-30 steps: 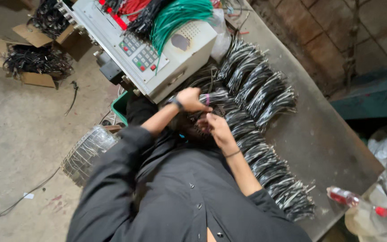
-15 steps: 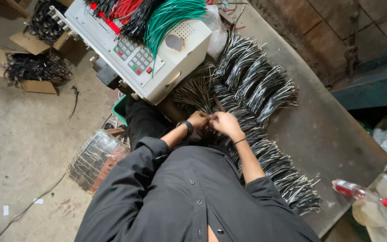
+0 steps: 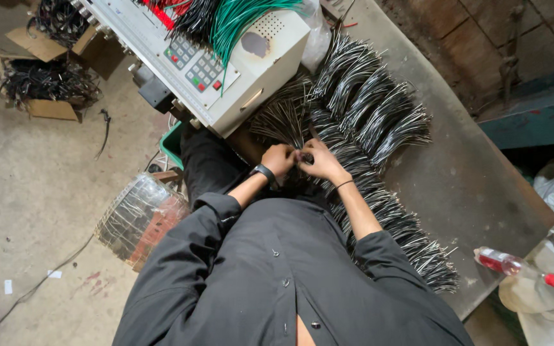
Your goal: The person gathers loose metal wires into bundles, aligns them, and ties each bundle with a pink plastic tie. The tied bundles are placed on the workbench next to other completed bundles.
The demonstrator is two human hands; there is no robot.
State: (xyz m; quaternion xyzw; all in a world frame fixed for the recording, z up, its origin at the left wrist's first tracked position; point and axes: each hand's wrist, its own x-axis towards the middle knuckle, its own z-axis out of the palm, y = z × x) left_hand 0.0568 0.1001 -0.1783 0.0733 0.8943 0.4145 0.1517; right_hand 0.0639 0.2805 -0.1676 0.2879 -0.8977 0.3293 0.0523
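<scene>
My left hand [image 3: 279, 158] and right hand [image 3: 320, 160] each grip clenched on one small wire bundle [image 3: 304, 156] over the worktop [image 3: 476, 186]. Many finished bundles [image 3: 379, 115] lie fanned beside; loose wires [image 3: 283, 122] remain, so I judge it well along.

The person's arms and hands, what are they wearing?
Both arms have dark charcoal shirt sleeves pushed up to about the elbow. The left hand has a black watch at the wrist; the right hand has a thin dark band. No gloves.
</scene>
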